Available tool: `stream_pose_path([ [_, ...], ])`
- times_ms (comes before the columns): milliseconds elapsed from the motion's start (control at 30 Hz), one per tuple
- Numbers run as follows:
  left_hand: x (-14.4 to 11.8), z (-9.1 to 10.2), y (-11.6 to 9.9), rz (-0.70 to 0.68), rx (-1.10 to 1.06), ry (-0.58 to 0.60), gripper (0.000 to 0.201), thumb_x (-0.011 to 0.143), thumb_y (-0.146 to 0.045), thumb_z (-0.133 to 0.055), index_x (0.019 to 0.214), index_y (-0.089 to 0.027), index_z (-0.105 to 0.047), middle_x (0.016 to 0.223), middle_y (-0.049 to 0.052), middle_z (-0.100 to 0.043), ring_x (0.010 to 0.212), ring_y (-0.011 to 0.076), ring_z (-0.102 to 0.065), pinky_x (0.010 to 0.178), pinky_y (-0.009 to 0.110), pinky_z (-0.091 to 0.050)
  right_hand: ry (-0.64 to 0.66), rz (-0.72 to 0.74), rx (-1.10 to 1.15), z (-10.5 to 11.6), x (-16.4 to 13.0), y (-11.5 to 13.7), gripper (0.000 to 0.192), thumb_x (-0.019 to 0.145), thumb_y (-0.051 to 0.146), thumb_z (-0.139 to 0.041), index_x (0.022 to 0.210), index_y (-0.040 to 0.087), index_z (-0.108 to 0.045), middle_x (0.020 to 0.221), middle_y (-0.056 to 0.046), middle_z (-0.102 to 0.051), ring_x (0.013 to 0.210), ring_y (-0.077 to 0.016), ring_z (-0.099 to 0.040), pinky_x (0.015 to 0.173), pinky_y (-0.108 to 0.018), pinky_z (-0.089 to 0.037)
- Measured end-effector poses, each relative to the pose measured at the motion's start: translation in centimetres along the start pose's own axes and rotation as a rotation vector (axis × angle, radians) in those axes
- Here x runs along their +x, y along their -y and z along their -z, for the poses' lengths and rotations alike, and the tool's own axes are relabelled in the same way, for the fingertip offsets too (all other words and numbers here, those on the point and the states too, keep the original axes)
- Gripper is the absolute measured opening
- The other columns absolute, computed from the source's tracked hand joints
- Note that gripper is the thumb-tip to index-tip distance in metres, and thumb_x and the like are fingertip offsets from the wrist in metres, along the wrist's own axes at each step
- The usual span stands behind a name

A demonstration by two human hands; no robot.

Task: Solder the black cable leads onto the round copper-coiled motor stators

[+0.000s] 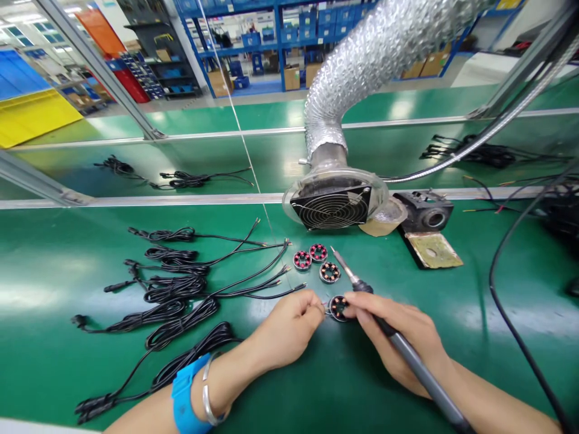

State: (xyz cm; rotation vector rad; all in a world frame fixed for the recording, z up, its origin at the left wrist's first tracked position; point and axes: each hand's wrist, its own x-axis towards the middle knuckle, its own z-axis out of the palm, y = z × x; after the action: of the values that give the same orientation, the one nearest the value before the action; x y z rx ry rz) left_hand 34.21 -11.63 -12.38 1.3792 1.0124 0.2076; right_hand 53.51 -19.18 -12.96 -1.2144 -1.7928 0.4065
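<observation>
My left hand [296,322] is closed in a pinch just left of a motor stator [338,308], a small ring wound with copper coils. Thin wire leads [326,308] run from that ring to the pinching fingertips. In my right hand [398,331] is a soldering iron [407,355], its tip pointing up and left, away from the ring. Thumb and fingertips of this same hand touch the ring's right side. Beyond it lie another copper-wound stator [330,272] and two red-wound stators [302,260].
Bundled black cables [176,286] with bare ends lie at left. A fume extractor fan [335,208] on a silver duct [344,78] stands behind the stators. A soldering iron stand [425,211] with a yellowish sponge [434,249] is to its right. A black cord [506,307] hangs at right.
</observation>
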Motion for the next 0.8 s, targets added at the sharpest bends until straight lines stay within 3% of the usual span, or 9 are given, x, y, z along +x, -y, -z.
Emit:
stream_pose_path([
  [100, 0.0, 0.0, 0.0, 0.014, -0.003, 0.007, 0.016, 0.086, -0.027, -0.043, 0.072, -0.019, -0.045, 0.058, -0.008, -0.033, 0.051, 0.008, -0.027, 0.048, 0.021, -0.023, 0.007, 0.001, -0.016, 1.6, -0.2, 0.8, 0.039, 0.089, 0.012, -0.053, 0.128, 0.02, -0.059, 0.082, -0.004, -0.068, 0.069, -0.0159, -0.065, 0.06, -0.027, -0.053],
  [300, 0.1, 0.1, 0.2, 0.031, 0.004, 0.021, 0.014, 0.085, -0.025, -0.043, 0.072, -0.019, -0.045, 0.057, -0.008, -0.033, 0.05, 0.0079, -0.026, 0.049, 0.022, -0.022, 0.075, -0.04, 0.045, 3.9, -0.8, 2.5, 0.029, 0.084, 0.013, -0.052, 0.109, 0.021, -0.062, 0.066, -0.002, -0.056, 0.053, -0.0157, -0.054, 0.044, -0.028, -0.042],
  [567, 0.0, 0.1, 0.0, 0.014, 0.009, 0.015, 0.015, 0.084, -0.026, -0.044, 0.071, -0.019, -0.046, 0.058, -0.008, -0.034, 0.053, 0.0085, -0.027, 0.05, 0.022, -0.024, 0.099, -0.057, 0.039, 3.6, -0.4, 2.6, 0.026, 0.081, 0.011, -0.051, 0.103, 0.022, -0.059, 0.068, -0.002, -0.059, 0.053, -0.0162, -0.056, 0.046, -0.029, -0.044],
  [800, -0.1, 0.1, -0.3, 0.012, 0.039, 0.01, 0.014, 0.083, -0.027, -0.044, 0.072, -0.019, -0.047, 0.059, -0.007, -0.035, 0.054, 0.0087, -0.028, 0.05, 0.021, -0.024, 0.043, -0.038, 0.046, 3.1, -0.6, 3.0, 0.023, 0.081, 0.012, -0.049, 0.099, 0.02, -0.061, 0.063, -0.001, -0.054, 0.05, -0.0152, -0.053, 0.045, -0.029, -0.039],
])
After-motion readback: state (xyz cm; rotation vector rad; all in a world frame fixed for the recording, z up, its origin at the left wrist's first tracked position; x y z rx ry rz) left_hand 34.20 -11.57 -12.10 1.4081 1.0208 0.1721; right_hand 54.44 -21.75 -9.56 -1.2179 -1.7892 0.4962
